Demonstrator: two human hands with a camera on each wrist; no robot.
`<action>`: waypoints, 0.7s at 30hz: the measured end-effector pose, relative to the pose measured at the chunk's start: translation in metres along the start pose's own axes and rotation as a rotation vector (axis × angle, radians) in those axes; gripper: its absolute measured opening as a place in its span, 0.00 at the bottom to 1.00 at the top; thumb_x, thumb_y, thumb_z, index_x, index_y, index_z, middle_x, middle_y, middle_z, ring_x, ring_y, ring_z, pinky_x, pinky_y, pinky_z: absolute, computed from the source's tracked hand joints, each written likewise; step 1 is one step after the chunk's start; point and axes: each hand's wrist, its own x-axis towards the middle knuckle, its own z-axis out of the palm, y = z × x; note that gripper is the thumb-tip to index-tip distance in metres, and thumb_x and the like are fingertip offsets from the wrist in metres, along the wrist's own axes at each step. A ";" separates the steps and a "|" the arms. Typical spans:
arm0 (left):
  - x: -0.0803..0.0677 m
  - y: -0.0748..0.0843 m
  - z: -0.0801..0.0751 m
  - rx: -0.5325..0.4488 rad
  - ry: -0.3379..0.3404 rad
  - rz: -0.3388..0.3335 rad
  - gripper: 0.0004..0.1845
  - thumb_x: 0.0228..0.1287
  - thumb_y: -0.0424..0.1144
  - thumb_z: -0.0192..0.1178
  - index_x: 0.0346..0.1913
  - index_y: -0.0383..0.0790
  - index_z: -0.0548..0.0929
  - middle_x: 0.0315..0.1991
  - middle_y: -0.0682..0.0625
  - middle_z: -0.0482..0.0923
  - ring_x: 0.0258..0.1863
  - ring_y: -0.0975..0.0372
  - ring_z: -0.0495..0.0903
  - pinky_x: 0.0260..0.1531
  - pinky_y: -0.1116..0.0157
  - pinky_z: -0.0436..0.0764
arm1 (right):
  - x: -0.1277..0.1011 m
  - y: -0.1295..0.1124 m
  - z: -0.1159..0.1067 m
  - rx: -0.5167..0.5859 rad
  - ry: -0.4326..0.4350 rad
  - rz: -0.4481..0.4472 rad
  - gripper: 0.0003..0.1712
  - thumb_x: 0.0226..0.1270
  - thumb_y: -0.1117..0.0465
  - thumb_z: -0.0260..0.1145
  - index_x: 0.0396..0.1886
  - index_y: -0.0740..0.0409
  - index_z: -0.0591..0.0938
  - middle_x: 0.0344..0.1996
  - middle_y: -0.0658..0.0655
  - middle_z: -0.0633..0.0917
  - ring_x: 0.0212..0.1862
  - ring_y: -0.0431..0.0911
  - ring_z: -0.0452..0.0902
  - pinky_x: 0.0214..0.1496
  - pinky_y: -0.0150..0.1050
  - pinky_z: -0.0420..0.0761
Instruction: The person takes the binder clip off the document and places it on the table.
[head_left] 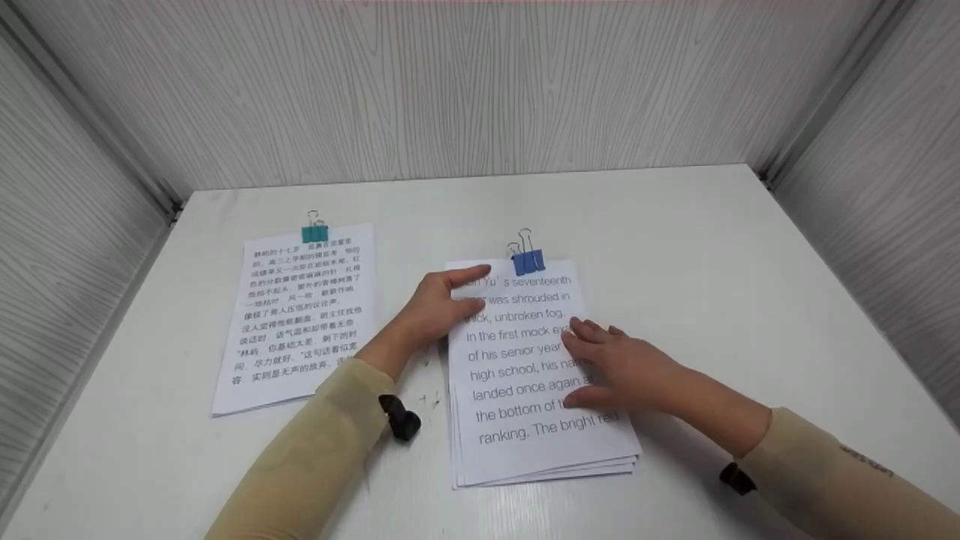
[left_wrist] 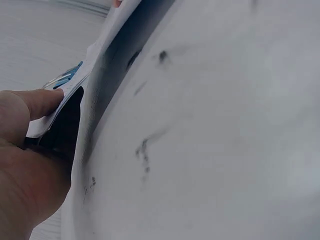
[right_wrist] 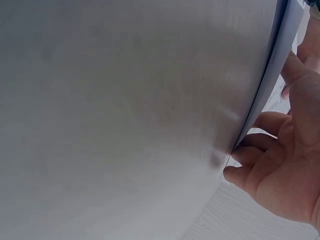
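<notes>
The white desk (head_left: 690, 255) carries two clipped paper stacks, set apart from each other. On its left side lies a Chinese-printed stack (head_left: 300, 307) with a teal binder clip (head_left: 315, 234) at the far edge. Near the middle lies an English-printed stack (head_left: 517, 375) under a blue binder clip (head_left: 529, 262), its lower sheets slightly misaligned, with small dark smudges (left_wrist: 145, 150) on the surface beside it

The head view is evenly bright, the right wrist view dimmer.

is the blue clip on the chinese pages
No, the blue clip sits at the top edge of the English pages, while a teal clip holds the Chinese pages.
</notes>
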 end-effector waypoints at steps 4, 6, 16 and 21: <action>-0.002 0.003 0.000 0.008 0.012 0.011 0.30 0.72 0.33 0.67 0.75 0.55 0.78 0.76 0.56 0.73 0.76 0.61 0.67 0.78 0.60 0.60 | 0.001 0.009 -0.008 0.072 0.051 -0.012 0.54 0.66 0.33 0.73 0.84 0.54 0.66 0.83 0.57 0.62 0.81 0.61 0.58 0.81 0.60 0.59; -0.004 0.005 0.000 0.009 0.016 0.020 0.30 0.72 0.33 0.67 0.75 0.55 0.79 0.75 0.56 0.73 0.76 0.61 0.67 0.79 0.60 0.60 | 0.002 0.015 -0.013 0.127 0.101 -0.005 0.52 0.67 0.35 0.74 0.83 0.52 0.67 0.83 0.55 0.63 0.80 0.62 0.60 0.80 0.61 0.61; -0.009 0.013 0.006 -0.041 0.019 0.085 0.30 0.71 0.32 0.67 0.73 0.54 0.80 0.73 0.55 0.76 0.72 0.62 0.73 0.77 0.60 0.63 | 0.019 0.052 -0.060 0.385 0.388 0.022 0.46 0.69 0.39 0.75 0.82 0.49 0.71 0.75 0.56 0.76 0.74 0.57 0.73 0.74 0.60 0.72; -0.013 0.017 0.008 -0.054 0.016 0.071 0.30 0.72 0.32 0.67 0.73 0.56 0.80 0.72 0.57 0.76 0.71 0.64 0.74 0.77 0.60 0.63 | 0.036 0.063 -0.083 0.546 0.429 0.033 0.43 0.72 0.44 0.75 0.82 0.48 0.70 0.73 0.55 0.79 0.70 0.53 0.78 0.71 0.52 0.78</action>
